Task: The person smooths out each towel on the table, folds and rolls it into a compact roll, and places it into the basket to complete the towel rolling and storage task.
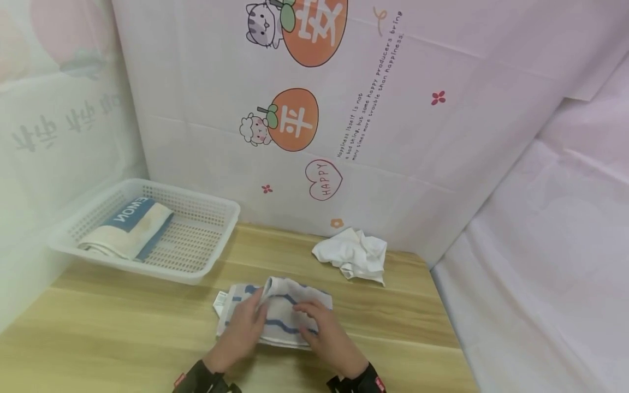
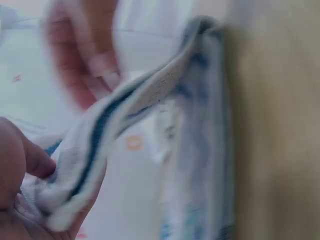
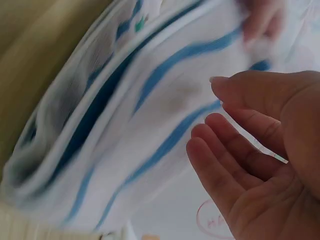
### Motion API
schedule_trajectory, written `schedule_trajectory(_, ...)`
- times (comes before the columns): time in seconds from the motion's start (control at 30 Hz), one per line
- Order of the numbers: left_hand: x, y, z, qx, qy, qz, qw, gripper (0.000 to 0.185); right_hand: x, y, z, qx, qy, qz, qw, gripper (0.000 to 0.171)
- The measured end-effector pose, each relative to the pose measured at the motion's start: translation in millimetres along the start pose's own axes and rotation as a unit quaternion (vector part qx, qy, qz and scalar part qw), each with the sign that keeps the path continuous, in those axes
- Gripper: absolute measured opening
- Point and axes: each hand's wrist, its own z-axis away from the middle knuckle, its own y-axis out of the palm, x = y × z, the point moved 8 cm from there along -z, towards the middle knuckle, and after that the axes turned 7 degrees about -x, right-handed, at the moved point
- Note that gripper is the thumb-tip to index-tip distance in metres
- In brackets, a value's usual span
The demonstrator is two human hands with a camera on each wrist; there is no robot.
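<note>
A white towel with blue stripes (image 1: 290,305) lies partly folded on the wooden table (image 1: 123,327), near its front edge. My left hand (image 1: 255,314) pinches a raised fold of it at the left; in the left wrist view the thumb and fingers (image 2: 35,170) grip the striped edge (image 2: 115,120). My right hand (image 1: 309,316) lies on the towel's right half. The right wrist view has that hand (image 3: 225,130) open, fingers relaxed, just beside the striped cloth (image 3: 150,110).
A white perforated basket (image 1: 206,229) stands at the back left and holds a folded cream and blue towel (image 1: 128,226). A crumpled white cloth (image 1: 354,254) lies behind the hands to the right. Printed white sheets wall the table in at the back and on both sides.
</note>
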Motion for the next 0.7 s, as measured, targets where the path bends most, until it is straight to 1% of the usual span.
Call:
schedule_trajectory(0.07,-3.9,-13.7,-5.0,-0.027,0.0,-0.006,0.9996,0.032,-8.0,-3.7,0.7,-0.01,0.009,0.01,1.0,0.043)
schedule_trajectory(0.13,-3.5,-25.7,-7.7,-0.05,0.003,-0.027,0.9984,0.033,-14.6,-5.5,0.9,-0.013,0.017,0.017,1.0,0.041)
schedule_trajectory(0.2,2.8,-33.8,-8.2,-0.063,0.0,-0.056,0.9964,0.034,-20.7,-5.1,0.9,-0.01,0.025,0.026,0.999,0.037)
schedule_trajectory(0.23,8.2,-36.0,-7.6,-0.062,-0.01,-0.067,0.9958,0.034,-23.7,-4.6,0.8,-0.008,0.028,0.03,0.999,0.035)
schedule_trajectory(0.3,19.3,-38.4,-4.7,-0.052,-0.027,-0.089,0.9943,0.037,-31.1,-1.3,1.0,0.003,0.038,0.035,0.999,0.033)
schedule_trajectory(0.4,36.8,-37.4,1.4,-0.017,-0.056,-0.116,0.9915,0.048,-42.1,5.5,2.4,0.023,0.049,0.047,0.997,0.034)
schedule_trajectory(0.43,42.1,-36.6,3.7,-0.002,-0.068,-0.128,0.9895,0.053,-45.3,8.1,3.1,0.029,0.05,0.053,0.997,0.034)
schedule_trajectory(0.5,50.9,-35.8,7.1,0.016,-0.079,-0.153,0.9849,0.06,-50.7,13.1,5.2,0.045,0.054,0.068,0.995,0.034)
schedule_trajectory(0.6,60.3,-34.6,9.9,0.03,-0.086,-0.171,0.981,0.066,-55.5,19.5,8.2,0.067,0.053,0.084,0.993,0.031)
schedule_trajectory(0.7,66.2,-31.0,7.4,0.032,-0.076,-0.169,0.9821,0.07,-59.3,22.5,9.8,0.082,0.062,0.09,0.991,0.03)
